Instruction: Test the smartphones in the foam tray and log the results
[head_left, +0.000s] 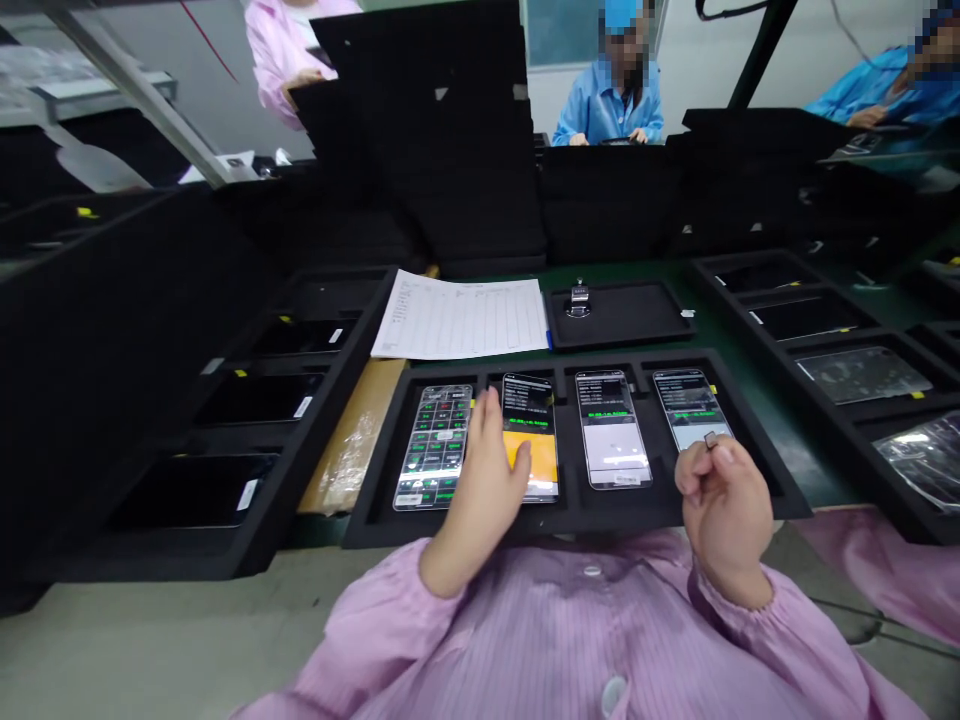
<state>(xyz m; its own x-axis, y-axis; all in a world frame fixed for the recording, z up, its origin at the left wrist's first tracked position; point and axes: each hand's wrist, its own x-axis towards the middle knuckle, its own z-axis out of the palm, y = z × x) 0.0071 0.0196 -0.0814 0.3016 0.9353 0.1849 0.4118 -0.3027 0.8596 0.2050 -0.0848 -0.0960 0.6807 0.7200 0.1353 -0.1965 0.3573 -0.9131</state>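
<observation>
The left hand (pixel 480 490) lies half open, not gripping, its fingertips (pixel 521 458) resting on the lower screen of the second phone (pixel 529 410) in a row of four lit phones. They sit in a black foam tray (pixel 570 525) directly in front of the person. The right hand (pixel 724 515) is curled, pinching a tiny metal piece (pixel 709 440) between thumb and finger, just over the bottom of the fourth phone (pixel 690 405). Beyond the row lie one printed sheet (pixel 459 315) and a smaller black tray (pixel 630 320) holding one small metal stand (pixel 579 300). A left foam tray (pixel 296 470) holds three dark phones (pixel 259 397), and a right foam tray (pixel 780 340) holds more, some under plastic film; the exact count there is hard to tell. Farther off, three co-workers (pixel 611 105) stand behind black foam boards (pixel 442 130), two in blue and one in pink.
</observation>
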